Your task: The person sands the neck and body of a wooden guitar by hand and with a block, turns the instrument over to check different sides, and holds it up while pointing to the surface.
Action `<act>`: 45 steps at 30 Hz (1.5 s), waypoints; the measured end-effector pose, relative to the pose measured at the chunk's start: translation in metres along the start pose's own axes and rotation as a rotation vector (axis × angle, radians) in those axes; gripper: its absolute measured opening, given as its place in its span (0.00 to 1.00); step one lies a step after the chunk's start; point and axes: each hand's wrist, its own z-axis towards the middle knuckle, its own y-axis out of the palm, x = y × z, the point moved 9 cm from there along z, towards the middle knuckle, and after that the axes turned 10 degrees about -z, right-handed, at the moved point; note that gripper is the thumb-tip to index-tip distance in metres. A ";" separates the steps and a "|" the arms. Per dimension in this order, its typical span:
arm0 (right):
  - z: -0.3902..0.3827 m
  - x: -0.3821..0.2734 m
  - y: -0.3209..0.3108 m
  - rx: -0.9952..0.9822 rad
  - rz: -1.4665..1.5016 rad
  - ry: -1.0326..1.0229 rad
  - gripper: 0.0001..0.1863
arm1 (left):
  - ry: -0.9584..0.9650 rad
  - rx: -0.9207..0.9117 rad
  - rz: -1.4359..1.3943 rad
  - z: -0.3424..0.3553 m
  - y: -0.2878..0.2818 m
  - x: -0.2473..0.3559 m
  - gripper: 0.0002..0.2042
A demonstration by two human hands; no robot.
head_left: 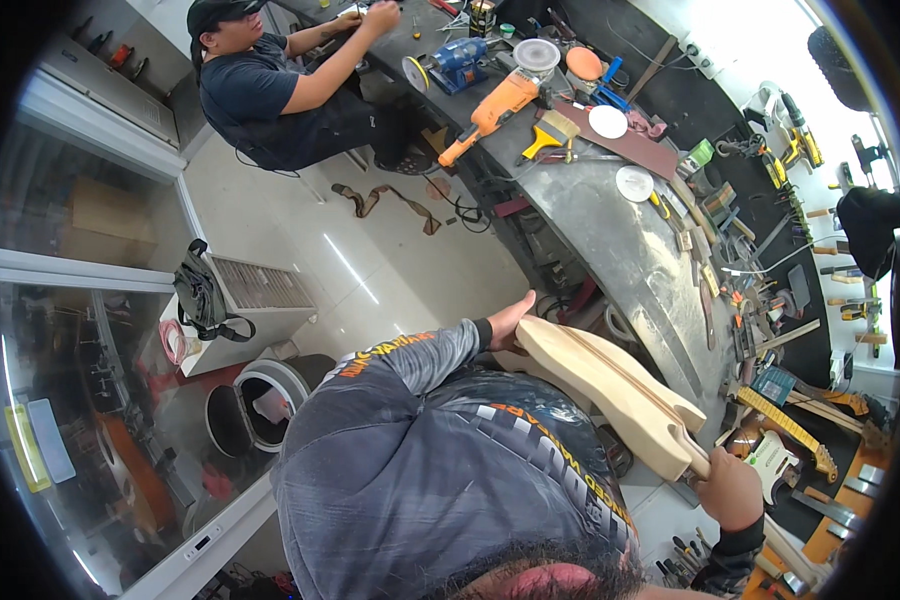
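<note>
An unfinished pale wooden guitar body (605,385), with a thin darker stripe along its middle and a neck running off to the lower right, lies across the front of my torso beside the bench edge. My left hand (512,320) grips the far end of the body, its fingers mostly hidden behind the wood. My right hand (730,492) is wrapped round the neck near its joint with the body, low on the right.
A dusty dark workbench (610,230) curves along the right, holding an orange power tool (495,115), brushes and several tools. A co-worker (270,90) sits at its far end. A guitar (770,450) is at lower right. A cabinet (260,310) and a round bin (250,400) stand left.
</note>
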 end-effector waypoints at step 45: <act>0.018 0.053 0.051 0.219 0.467 -0.098 0.13 | 0.748 0.289 0.551 -0.124 0.110 0.188 0.52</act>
